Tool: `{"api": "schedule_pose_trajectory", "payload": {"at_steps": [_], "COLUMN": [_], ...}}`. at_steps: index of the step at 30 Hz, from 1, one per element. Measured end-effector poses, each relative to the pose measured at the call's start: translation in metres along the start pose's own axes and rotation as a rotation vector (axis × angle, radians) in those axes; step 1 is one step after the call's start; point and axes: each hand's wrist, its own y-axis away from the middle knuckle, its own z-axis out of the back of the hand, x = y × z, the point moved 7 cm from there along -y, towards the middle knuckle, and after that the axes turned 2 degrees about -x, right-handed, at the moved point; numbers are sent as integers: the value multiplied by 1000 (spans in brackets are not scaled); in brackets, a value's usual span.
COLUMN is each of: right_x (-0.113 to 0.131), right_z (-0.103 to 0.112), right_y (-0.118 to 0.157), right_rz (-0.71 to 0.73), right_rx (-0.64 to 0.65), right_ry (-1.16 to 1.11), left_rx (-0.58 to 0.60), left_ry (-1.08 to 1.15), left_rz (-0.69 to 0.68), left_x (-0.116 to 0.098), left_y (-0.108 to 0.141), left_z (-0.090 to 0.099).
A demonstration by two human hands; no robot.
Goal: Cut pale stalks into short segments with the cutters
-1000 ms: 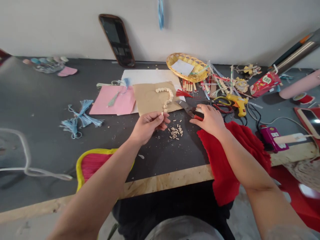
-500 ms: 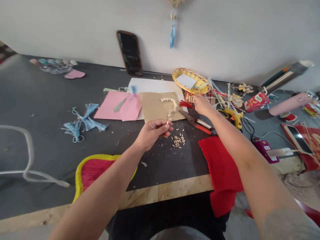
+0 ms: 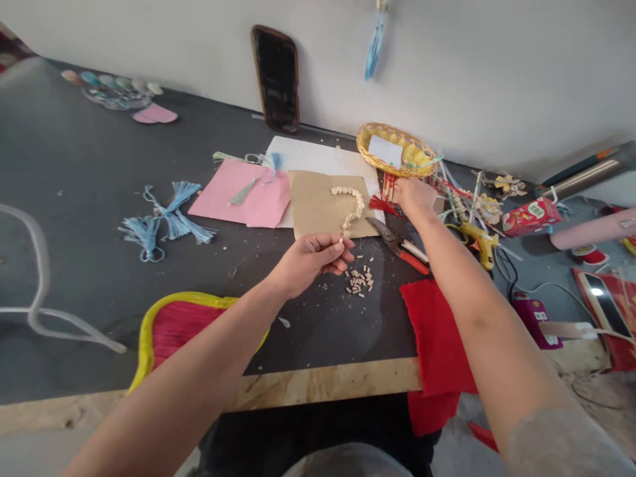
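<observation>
Between thumb and fingers, my left hand (image 3: 320, 260) pinches the lower end of a curved string of pale beads (image 3: 356, 207). The rest of that string lies over a brown sheet (image 3: 314, 202). My right hand (image 3: 413, 195) is at the front of the yellow wicker basket (image 3: 365, 149), beside small wooden pieces (image 3: 389, 189) and a red tassel (image 3: 382, 205); its fingertips are too hidden to show what they hold. Small cut pieces (image 3: 360, 281) lie loose just right of my left hand. Pliers with red handles (image 3: 397, 248) rest below my right hand.
Blue tassels (image 3: 173, 212) and pink sheets (image 3: 238, 192) lie to the left. A phone (image 3: 278, 79) leans on the wall. On the right are a yellow glue gun (image 3: 479, 242), a red carton (image 3: 530, 216) and red cloth (image 3: 440, 338).
The camera view has shifted and tilted slightly. My left hand still pinches the bead string, and my right hand remains by the basket and wooden pieces.
</observation>
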Motion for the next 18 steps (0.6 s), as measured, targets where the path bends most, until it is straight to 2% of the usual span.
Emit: {"api": "schedule_pose_trajectory", "payload": {"at_steps": [4,8,12,15,18], "right_x": [3,17,42,57,63], "right_z": [6,25,61,74,75], "right_y": [0,20,89,148,183], "right_rz": [15,125,333,400,396], "right_rx": [-49,-72,-33,59,43], "right_ry": [-37,-334,-826,-946,-1050], "left_rx": [-2,-3,18,53,81], "left_ry": [7,15,40,39,19], "left_rz": [68,84,91,132,184], "left_x": [4,4,3,5,9], "left_y": [0,0,1,4,8], "left_z": [0,0,-4,-11,-18]}}
